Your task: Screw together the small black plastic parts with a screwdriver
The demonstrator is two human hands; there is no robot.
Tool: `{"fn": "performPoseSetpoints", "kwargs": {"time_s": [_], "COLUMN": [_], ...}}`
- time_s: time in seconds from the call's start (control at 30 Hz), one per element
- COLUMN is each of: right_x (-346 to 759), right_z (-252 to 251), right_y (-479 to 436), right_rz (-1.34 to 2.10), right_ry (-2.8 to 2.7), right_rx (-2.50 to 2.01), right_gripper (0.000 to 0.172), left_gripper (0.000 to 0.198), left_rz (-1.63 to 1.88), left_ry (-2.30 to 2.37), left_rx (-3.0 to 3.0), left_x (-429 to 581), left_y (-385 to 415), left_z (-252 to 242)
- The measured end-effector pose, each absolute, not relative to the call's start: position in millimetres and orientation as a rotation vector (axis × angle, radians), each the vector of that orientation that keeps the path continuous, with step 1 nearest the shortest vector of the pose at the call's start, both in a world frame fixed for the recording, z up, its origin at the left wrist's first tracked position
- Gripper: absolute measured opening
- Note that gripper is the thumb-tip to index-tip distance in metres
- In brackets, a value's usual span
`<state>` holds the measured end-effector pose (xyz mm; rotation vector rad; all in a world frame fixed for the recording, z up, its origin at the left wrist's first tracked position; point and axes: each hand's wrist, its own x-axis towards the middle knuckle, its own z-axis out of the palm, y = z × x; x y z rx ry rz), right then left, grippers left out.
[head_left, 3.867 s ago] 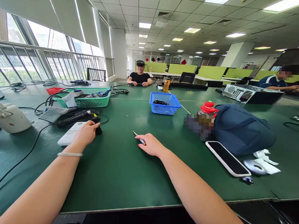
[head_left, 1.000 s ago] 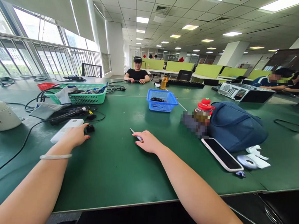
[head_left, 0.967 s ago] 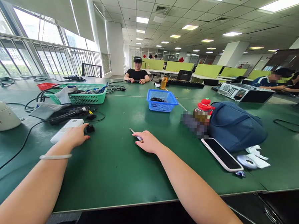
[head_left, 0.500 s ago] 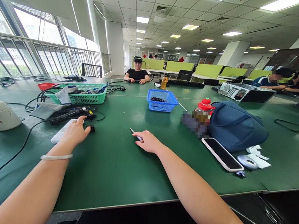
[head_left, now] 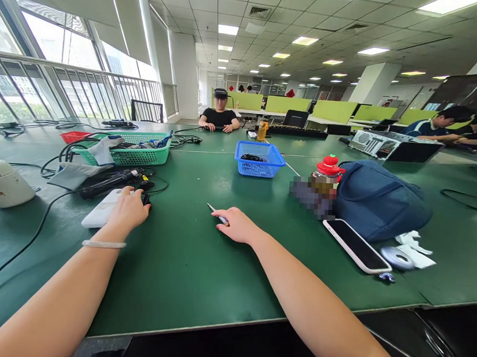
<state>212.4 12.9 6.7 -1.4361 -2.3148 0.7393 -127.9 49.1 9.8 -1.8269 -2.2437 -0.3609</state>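
Head view: the right hand (head_left: 238, 225) pinches a slim pointed tool (head_left: 222, 219) at the green table (head_left: 169, 281); the left hand (head_left: 129, 211), bent over a white box (head_left: 99, 214), reaches a small black object (head_left: 146, 199), its grip hidden. With sight thus blocked, a stray nudge could skew the white box.

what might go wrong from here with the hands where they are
The slim pointed tool in the right hand shows a bare tip close to the green table, so a slip might scratch it. The left hand, at the small black object, is right by the white box, so a careless move could knock the box.
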Motion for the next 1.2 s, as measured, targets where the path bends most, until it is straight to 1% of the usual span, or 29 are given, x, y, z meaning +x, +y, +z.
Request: {"fn": "performPoseSetpoints", "kwargs": {"time_s": [0.2,0.53,0.83,1.2], "right_x": [212,212,212,213], "right_z": [9,9,7,5], "right_y": [12,12,13,13], "right_rz": [0.740,0.747,0.720,0.734], "right_ry": [-2.320,-2.313,-2.319,-2.311], "right_rx": [-1.443,-1.442,-1.451,-1.458], "right_gripper": [0.045,0.045,0.045,0.045], "left_gripper": [0.067,0.061,0.061,0.066], "left_rz": [-0.317,-0.157,-0.145,-0.170], "left_ry": [-2.232,-2.180,-2.206,-2.043], "left_rx": [-1.852,-1.839,-1.880,-1.974], "left_x": [-132,-115,-115,-121], "left_y": [53,45,44,53], "left_z": [9,16,16,2]}}
